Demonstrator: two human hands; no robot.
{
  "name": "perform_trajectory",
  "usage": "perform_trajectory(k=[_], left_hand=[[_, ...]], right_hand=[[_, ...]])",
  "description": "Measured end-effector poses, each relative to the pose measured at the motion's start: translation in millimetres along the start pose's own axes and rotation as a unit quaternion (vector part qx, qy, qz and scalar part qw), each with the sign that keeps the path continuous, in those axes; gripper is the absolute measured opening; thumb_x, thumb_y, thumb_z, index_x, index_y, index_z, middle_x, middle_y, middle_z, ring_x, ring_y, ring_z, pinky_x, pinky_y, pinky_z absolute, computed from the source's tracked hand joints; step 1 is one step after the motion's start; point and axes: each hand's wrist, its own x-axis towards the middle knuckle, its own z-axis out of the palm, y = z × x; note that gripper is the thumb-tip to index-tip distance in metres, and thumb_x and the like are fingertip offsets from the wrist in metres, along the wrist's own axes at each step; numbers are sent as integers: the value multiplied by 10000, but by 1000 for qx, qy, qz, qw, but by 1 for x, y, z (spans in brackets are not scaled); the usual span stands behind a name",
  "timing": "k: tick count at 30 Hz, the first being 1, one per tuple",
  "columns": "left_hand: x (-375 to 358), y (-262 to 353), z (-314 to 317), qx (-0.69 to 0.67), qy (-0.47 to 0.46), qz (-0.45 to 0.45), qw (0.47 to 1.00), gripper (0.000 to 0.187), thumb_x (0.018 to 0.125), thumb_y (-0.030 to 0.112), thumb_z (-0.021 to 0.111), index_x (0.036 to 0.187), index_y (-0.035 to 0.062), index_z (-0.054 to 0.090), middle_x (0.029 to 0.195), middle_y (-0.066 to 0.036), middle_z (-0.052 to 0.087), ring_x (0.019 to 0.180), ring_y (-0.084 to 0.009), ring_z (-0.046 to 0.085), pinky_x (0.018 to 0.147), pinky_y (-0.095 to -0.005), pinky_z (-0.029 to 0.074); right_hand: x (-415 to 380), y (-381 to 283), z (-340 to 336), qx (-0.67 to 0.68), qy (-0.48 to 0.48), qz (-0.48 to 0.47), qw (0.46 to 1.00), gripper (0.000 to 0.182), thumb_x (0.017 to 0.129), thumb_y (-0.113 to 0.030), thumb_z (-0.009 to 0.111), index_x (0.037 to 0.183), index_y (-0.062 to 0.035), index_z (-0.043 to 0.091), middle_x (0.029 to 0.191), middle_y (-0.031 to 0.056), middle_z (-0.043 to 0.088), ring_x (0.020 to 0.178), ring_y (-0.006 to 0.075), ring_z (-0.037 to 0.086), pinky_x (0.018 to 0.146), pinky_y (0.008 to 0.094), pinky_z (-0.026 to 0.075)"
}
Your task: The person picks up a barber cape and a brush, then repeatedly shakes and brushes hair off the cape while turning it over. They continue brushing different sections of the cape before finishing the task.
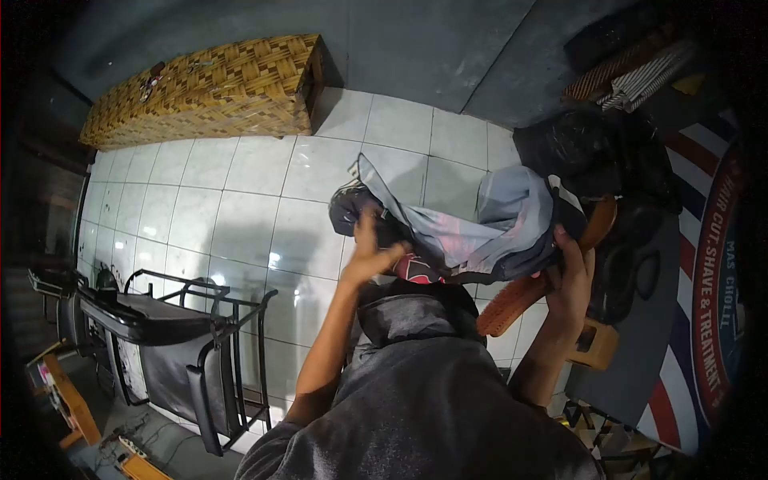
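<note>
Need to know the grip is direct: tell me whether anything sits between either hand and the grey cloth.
Nothing visible does. The left hand grips the grey cloth at its left end, and the right hand holds its right end; both touch it directly, above the white tiled floor.

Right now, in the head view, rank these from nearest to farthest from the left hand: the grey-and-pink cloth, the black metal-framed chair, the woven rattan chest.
1. Grey-and-pink cloth: gripped in the left hand, centre.
2. Black metal-framed chair: lower left, on the tiled floor.
3. Woven rattan chest: upper left, against the wall.
</note>
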Motion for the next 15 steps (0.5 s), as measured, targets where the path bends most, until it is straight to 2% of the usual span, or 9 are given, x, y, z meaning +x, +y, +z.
perform_trajectory(k=[1, 2, 4, 5, 7, 8, 11, 13, 15], left_hand=[[2, -3, 2, 203, -86, 64, 973, 926, 602, 388, 730, 1317, 71, 234, 1304, -253, 224, 1222, -397, 206, 959, -539, 219], [0, -6, 9, 201, -86, 65, 974, 926, 602, 388, 730, 1317, 71, 234, 1304, -253, 224, 1222, -397, 206, 959, -539, 219], [-6, 16, 29, 185, -297, 41, 936, 907, 555, 612, 654, 1265, 121, 373, 1325, -209, 260, 1250, -418, 112, 975, -585, 61], [-11, 19, 37, 123, -306, 47, 943, 726, 675, 531, 611, 1221, 91, 421, 1254, -198, 384, 1223, -398, 229, 982, -565, 98], [-10, 18, 47, 116, -278, -22, 953, 424, 810, 298, 555, 1126, 23, 487, 1096, -159, 526, 1074, -312, 449, 894, -397, 346], [-6, 14, 43, 115, -274, -22, 955, 424, 810, 298, 555, 1126, 23, 487, 1096, -159, 526, 1074, -312, 449, 894, -397, 346], [-8, 15, 22, 56, -215, -83, 971, 295, 857, 198, 481, 1082, 8, 502, 923, -160, 584, 882, -238, 553, 773, -316, 412], [-1, 4, 14, 26, -81, -37, 996, 296, 840, 158, 485, 1086, -7, 491, 843, -199, 595, 802, -284, 598, 668, -333, 447], [5, 6, 9, -19, -89, -81, 993, 259, 852, 168, 473, 1044, -2, 516, 782, -151, 597, 713, -196, 584, 624, -296, 432]], right_hand=[[0, -2, 8, 0, 3, -3, 1000, 366, 738, -143, 615, 1053, -33, 464, 857, 62, 546, 649, 136, 540, 462, 237, 420], [1, -4, 18, 11, -7, -12, 1000, 340, 741, -132, 607, 1034, -32, 465, 812, 60, 543, 570, 132, 519, 412, 237, 400], [5, -5, 40, 37, -37, -25, 998, 268, 748, -110, 592, 972, -31, 466, 715, 41, 513, 432, 110, 445, 385, 245, 393], [10, -3, 43, 36, -37, -24, 998, 268, 748, -110, 592, 972, -31, 466, 715, 41, 513, 432, 110, 445, 385, 245, 393], [23, 5, 47, 37, -103, 24, 994, 203, 774, -114, 568, 923, -36, 454, 669, 26, 497, 374, 85, 383, 387, 239, 409], [34, 12, 47, 56, -163, 10, 985, 135, 790, -138, 552, 830, -39, 469, 615, 2, 458, 336, 63, 319, 378, 217, 375], [69, 35, 48, -32, -109, 6, 993, 168, 819, -197, 533, 779, -43, 480, 592, -12, 446, 361, 56, 334, 385, 211, 348], [92, 54, 41, -137, -194, -38, 971, 342, 841, -349, 504, 751, -18, 505, 591, -6, 474, 483, 64, 436, 440, 219, 364], [93, 72, 38, -291, -139, -19, 947, 372, 851, -362, 477, 768, -2, 518, 590, 31, 502, 534, 127, 506, 489, 261, 404]])
